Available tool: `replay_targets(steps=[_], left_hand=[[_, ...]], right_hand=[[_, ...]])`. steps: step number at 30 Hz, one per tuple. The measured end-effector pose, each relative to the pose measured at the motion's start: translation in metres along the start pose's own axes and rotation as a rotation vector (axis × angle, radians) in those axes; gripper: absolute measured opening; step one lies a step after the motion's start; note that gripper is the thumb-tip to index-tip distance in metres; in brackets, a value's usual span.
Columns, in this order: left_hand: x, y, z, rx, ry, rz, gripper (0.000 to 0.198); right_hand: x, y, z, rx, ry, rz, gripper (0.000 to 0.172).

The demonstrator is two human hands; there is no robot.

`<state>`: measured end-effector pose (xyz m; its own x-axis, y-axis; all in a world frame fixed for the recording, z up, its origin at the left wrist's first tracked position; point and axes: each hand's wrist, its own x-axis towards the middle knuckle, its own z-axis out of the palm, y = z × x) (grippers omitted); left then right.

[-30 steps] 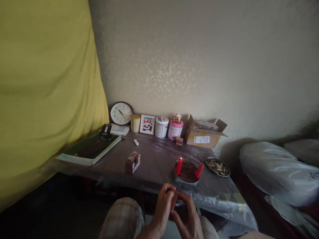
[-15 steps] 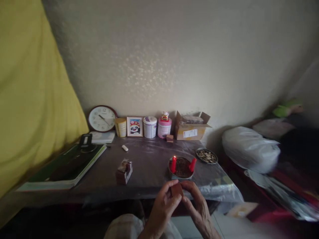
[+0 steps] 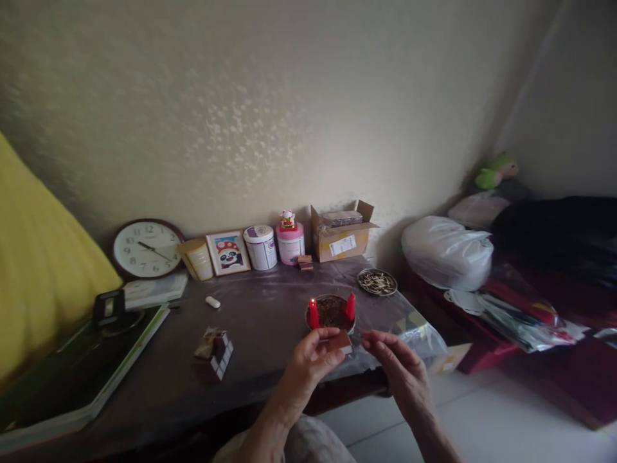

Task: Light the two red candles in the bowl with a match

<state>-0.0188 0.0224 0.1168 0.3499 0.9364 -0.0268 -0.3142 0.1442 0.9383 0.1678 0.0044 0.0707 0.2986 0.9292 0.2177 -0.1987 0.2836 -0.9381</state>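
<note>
In the head view, my left hand (image 3: 308,357) is closed around a small brown matchbox (image 3: 341,341), gripping it by its sides. Just to the right, my right hand (image 3: 398,357) is pinched at the fingertips, apart from the box; whatever it holds is too small to make out. Beyond both hands sits a round tin (image 3: 332,313) filled with dark material. Two red candles stand in it: the left candle (image 3: 314,314) is burning, while the right candle (image 3: 351,307) shows no flame.
A dish of matchsticks (image 3: 377,282) lies behind on the right. Left of my hands is a partly unwrapped pack of small boxes (image 3: 213,355). An open cardboard box (image 3: 342,241), tubs (image 3: 261,247), a panda picture (image 3: 228,254) and a clock (image 3: 147,249) line the wall.
My right hand has come away from the matchbox and moved right. The left hand keeps the box, now turned so its pale end shows. The view has swung right.
</note>
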Motion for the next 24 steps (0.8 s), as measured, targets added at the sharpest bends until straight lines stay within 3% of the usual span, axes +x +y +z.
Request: replay_targets(steps=[4,8,12,18,24], left_hand=[[0.013,-0.005,0.004,0.024,-0.039,-0.007,0.034],[0.022,-0.02,0.01,-0.021,0.01,0.003,0.026],[0.023,-0.031,0.017,-0.068,0.042,0.02,0.026],[0.023,-0.031,0.023,-0.11,0.108,0.039,0.027],[0.024,-0.036,0.021,-0.149,0.098,0.044,0.027]], right_hand=[[0.005,-0.002,-0.008,0.025,0.06,-0.046,0.024],[0.009,-0.009,-0.007,-0.186,0.113,-0.187,0.019],[0.01,-0.006,-0.002,-0.24,0.088,-0.272,0.012],[0.013,0.007,-0.005,-0.205,-0.001,-0.327,0.014],[0.019,0.012,-0.008,-0.289,0.048,-0.423,0.007]])
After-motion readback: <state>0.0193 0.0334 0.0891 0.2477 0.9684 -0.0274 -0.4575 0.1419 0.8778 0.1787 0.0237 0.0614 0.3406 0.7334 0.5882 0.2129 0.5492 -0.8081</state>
